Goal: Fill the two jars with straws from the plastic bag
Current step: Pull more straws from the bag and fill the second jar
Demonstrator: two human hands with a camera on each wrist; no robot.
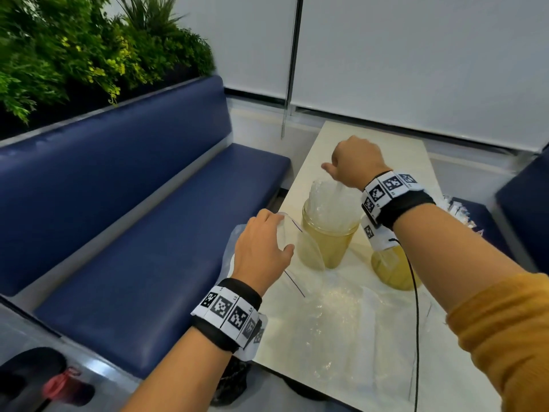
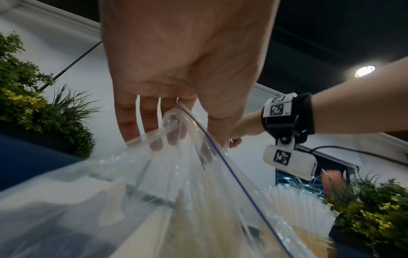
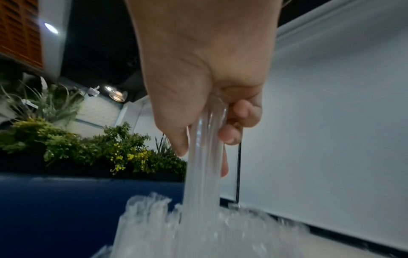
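Note:
Two yellowish clear jars stand on the pale table (image 1: 395, 150). The left jar (image 1: 329, 242) is packed with upright wrapped straws (image 1: 329, 200). The right jar (image 1: 392, 269) is partly hidden behind my right wrist. My right hand (image 1: 353, 162) hovers above the left jar and grips a few clear-wrapped straws (image 3: 205, 157) whose lower ends reach down into the bundle (image 3: 198, 232). My left hand (image 1: 261, 245) pinches the rim of the clear zip plastic bag (image 1: 300, 248) and holds it up beside the left jar. In the left wrist view its fingers (image 2: 154, 125) curl over the bag's mouth (image 2: 183, 157).
More clear plastic and wrapped straws (image 1: 335, 319) lie on the table in front of the jars. A blue bench (image 1: 142, 248) runs along the left under green plants (image 1: 74, 49). Another blue seat (image 1: 523, 203) sits at the right. A black cable (image 1: 414, 292) hangs from my right wrist.

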